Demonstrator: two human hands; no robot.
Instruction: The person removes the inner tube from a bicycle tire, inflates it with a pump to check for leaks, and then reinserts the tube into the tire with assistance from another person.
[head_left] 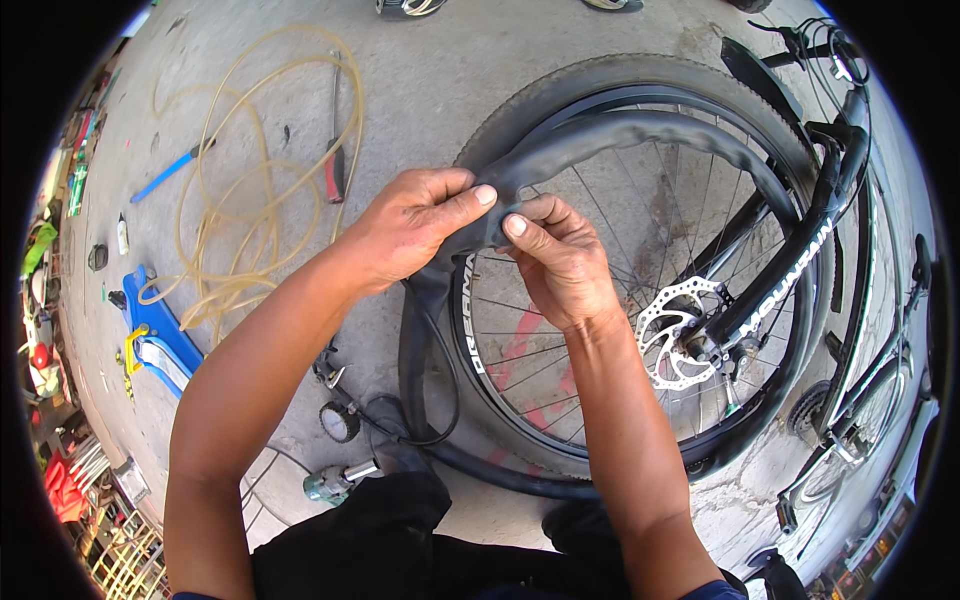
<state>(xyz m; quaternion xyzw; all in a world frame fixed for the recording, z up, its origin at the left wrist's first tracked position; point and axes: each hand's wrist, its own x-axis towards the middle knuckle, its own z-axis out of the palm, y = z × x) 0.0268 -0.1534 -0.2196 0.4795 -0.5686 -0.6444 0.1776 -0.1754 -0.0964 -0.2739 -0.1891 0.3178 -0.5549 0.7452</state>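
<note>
Our left hand pinches the black inner tube | our right hand pinches it just beside | its loop runs beyond our right hand, across the bicycle wheel | likely light, soft, grippy rubber; we'd hold it flat under both thumbs

A loosely coiled, yellowish clear hose sprawls over the grey concrete floor at the upper left of the frame. A screwdriver with a red and black handle lies within its loops, and a slim blue-handled tool lies farther left. Below that stands a small white bottle, near a blue and yellow object. A teal power tool rests at lower centre-left; red material shows at the lower-left rim.
</note>
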